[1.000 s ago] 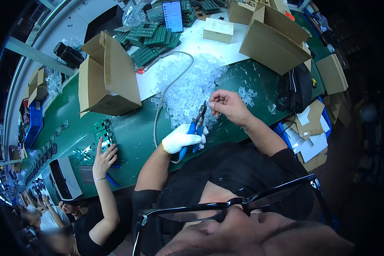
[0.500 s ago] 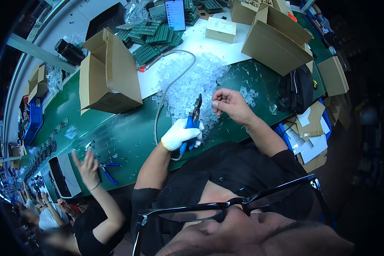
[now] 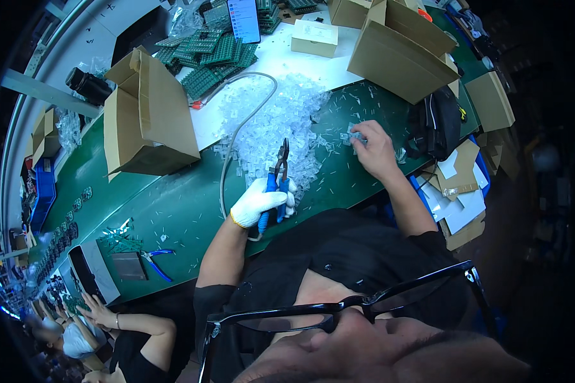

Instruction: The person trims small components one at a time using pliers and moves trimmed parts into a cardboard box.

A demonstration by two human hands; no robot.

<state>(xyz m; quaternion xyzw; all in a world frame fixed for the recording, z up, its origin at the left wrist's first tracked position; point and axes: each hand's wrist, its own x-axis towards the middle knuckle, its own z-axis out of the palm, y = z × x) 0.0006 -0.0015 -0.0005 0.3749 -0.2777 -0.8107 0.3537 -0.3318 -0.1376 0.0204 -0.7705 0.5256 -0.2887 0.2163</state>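
Observation:
My left hand (image 3: 262,203), in a white knit glove, is closed round the blue handles of a pair of pliers (image 3: 280,167). Their handles are spread, and the jaws point away from me over a large heap of small clear plastic pieces (image 3: 262,121). Bare and further right, my right hand (image 3: 375,150) reaches over a small separate group of clear pieces (image 3: 347,136) on the green table. Thumb and fingers curve with a gap between them, right at these pieces; whether a fingertip touches one is hard to make out.
Cardboard boxes (image 3: 150,118) (image 3: 399,54) stand left and right of the heap. A grey cable (image 3: 237,131) loops along its left side. Behind are green circuit boards (image 3: 220,51), a phone (image 3: 244,20) and a small cream box (image 3: 314,38). A co-worker's hand (image 3: 99,313) is at lower left.
My right hand has moved right, from beside the heap to the small group, its fingers loosening. The pliers' handles have spread. The co-worker's hand has dropped lower left. The whole view has shifted slightly.

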